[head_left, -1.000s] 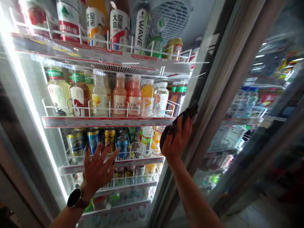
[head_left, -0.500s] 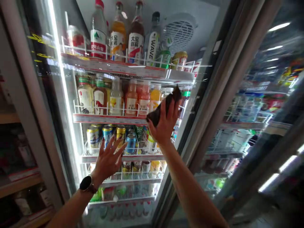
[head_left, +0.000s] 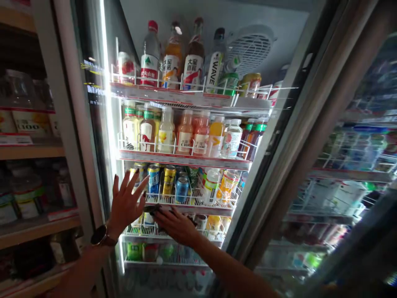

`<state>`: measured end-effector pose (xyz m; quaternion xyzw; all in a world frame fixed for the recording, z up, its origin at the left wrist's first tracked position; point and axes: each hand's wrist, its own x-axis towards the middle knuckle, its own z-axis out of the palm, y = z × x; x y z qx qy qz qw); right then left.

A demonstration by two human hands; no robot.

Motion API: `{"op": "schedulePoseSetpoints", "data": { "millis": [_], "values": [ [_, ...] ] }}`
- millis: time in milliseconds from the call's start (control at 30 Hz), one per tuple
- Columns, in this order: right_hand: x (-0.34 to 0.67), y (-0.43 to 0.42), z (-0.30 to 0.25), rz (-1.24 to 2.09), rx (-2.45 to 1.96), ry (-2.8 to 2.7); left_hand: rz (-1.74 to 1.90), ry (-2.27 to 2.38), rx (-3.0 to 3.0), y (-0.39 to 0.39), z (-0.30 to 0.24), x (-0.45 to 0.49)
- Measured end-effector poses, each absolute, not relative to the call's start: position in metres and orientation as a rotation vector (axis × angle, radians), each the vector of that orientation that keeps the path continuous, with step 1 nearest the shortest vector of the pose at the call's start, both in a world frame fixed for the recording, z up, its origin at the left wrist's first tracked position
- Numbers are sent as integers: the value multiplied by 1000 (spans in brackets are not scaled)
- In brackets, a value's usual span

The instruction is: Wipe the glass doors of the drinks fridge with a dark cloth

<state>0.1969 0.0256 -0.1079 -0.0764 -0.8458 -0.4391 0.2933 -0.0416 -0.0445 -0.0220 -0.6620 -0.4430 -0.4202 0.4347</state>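
Down and to the left is where the right hand (head_left: 175,225) has gone. Half a second ago it pressed the dark cloth (head_left: 151,208) against the glass beside the juice bottles (head_left: 186,132). Now it sits low on the cooler's glass door (head_left: 93,124), level with the shelf edge under the drink cans (head_left: 169,178). The camera has also swung left, bringing the side shelving (head_left: 31,149) into view.

The right hand lies palm-down on the glass, fingers curled over the cloth and pinning it flat; only a dark corner shows past the fingertips. The left hand (head_left: 125,205) is spread wide and holds nothing. It is braced flat on the glass, just beside the cloth and near the door's left edge, with a wristwatch (head_left: 99,235) below it.

This reads as a wiping stroke in progress across the lower left of the pane. A further pass would call for steady pressure and a clear path past the bracing hand.
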Motion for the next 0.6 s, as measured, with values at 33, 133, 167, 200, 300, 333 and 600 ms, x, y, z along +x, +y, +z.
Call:
{"op": "schedulePoseSetpoints", "data": {
  "millis": [33, 133, 167, 200, 300, 333, 600],
  "values": [
    [200, 27, -89, -1183, -207, -2251, -1047, -1111, -1645, -47, -21, -43],
    [201, 33, 23, -1084, -467, -2135, -1050, -1133, -1613, -54, -18, -47],
    [199, 35, 69, -1021, -555, -2060, -1052, -1136, -1602, -55, -18, -49],
    [194, 37, 113, -964, -614, -1960, -1053, -1136, -1596, -56, -18, -50],
    [170, 39, 205, -887, -693, -1767, -1070, -1150, -1601, -55, -22, -56],
    [159, 37, 215, -886, -703, -1738, -1079, -1163, -1603, -54, -26, -58],
    [91, 16, 39, -1067, -377, -2173, -1119, -1181, -1600, -59, -56, -71]
  ]
}}
